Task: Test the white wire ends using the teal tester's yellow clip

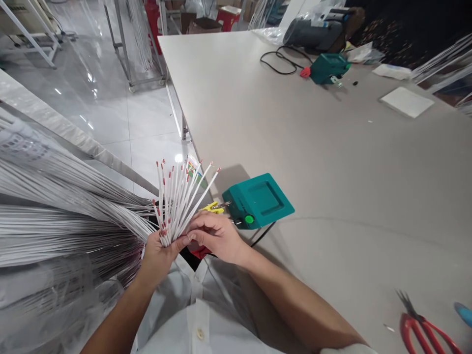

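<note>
"Grip, please."

"Left hand [158,251]: closed round white wires [178,216], red-tipped, beside bench's [332,162] left edge. Right hand [220,238]: at their base; pinch, cannot tell."

"Risk?"

"Slack left hold could spill wires; rightward drift could snag yellow clip [214,208]."

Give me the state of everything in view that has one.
Wires, bunched at the base, ends fanned apart.
Left hand, closed around the wires.
Right hand, curled at the wires; pinching or not, unclear.
Near box, resting on the table; power unclear.
Clip, pointing at the near box; open or shut, unclear.
Scissors, on the table, handles spread.
Cable, loosely looped.
Far box, resting on the table; power unclear.
</note>
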### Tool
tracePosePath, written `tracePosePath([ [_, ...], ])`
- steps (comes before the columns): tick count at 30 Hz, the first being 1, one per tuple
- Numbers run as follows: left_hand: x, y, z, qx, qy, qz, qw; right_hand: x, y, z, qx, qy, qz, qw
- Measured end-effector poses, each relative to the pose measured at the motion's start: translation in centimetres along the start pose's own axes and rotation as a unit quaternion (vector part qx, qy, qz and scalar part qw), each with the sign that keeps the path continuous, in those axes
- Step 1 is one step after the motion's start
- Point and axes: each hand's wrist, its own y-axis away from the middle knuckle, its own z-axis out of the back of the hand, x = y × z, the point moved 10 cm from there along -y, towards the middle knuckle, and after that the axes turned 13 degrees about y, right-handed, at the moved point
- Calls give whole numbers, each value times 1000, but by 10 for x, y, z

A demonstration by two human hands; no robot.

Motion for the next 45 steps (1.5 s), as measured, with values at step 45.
tracePosePath([
  [45,-3,7,14,-147,121,-50,981,14,21,-6,-104,276,115,949],
])
